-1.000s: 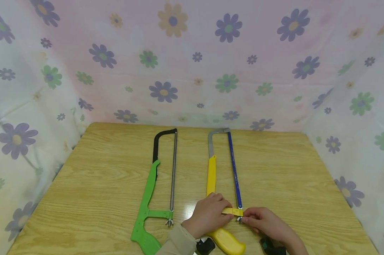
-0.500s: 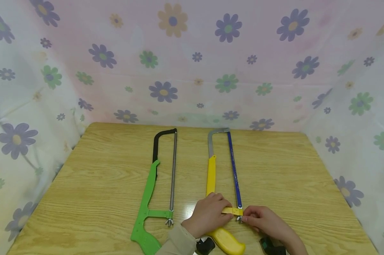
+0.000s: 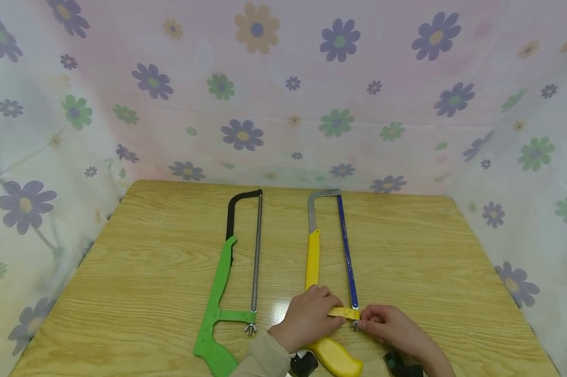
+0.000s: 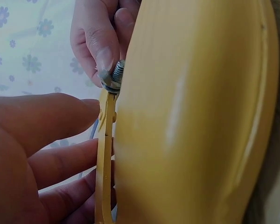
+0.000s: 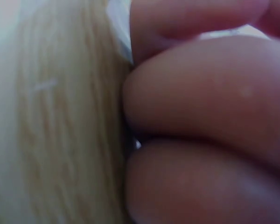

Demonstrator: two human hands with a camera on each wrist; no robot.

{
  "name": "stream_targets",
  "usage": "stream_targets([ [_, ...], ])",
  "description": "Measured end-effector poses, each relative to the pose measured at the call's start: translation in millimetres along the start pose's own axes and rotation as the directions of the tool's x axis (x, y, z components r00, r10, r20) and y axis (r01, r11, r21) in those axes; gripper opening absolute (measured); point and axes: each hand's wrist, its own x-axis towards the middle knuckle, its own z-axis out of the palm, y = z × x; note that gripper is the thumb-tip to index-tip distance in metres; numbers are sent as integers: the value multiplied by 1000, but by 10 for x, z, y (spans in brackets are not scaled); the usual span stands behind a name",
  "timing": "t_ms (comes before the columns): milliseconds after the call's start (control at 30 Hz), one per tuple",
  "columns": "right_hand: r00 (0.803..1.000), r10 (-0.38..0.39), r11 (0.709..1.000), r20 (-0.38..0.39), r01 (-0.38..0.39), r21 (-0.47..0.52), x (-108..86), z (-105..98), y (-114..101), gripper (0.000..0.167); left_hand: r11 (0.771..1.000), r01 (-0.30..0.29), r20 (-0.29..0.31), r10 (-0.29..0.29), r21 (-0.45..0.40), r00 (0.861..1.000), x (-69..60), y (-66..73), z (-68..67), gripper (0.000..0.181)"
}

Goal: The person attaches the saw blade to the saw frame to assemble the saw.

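A hacksaw with a yellow handle (image 3: 336, 357) and a blue blade (image 3: 346, 251) lies flat on the table. My left hand (image 3: 307, 318) grips its frame beside the yellow crosspiece (image 3: 346, 313). In the left wrist view, the thumb and fingers hold that thin yellow strip (image 4: 103, 163). At the blade's near end, my right hand (image 3: 396, 330) pinches the wing nut (image 3: 355, 325) between thumb and index finger. The nut's threaded bolt (image 4: 118, 71) shows in the left wrist view. Curled right fingers (image 5: 200, 93) fill much of the right wrist view, hiding the nut there.
A second hacksaw, with a green handle (image 3: 217, 293), black frame and grey blade, lies to the left. The wooden table (image 3: 146, 262) meets a flowered cloth (image 3: 274, 104) at the back and sides. Dark wrist devices (image 3: 303, 362) sit close to both hands.
The right thumb and index finger have shifted very slightly at the wing nut. The left hand and both hacksaws stay in place; the head view has tilted a touch.
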Motion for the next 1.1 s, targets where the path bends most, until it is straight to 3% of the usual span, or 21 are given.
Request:
stream_targets([
  [500,998,-43,999,41,45,-28,-3,-32,10,28,1000,-3,-5,3,4,1000,-4,-3,13,23],
  [1100,997,-31,999,76,33,-27,3,-31,39,29,1000,0,11,0,7,1000,-4,2,0,24],
])
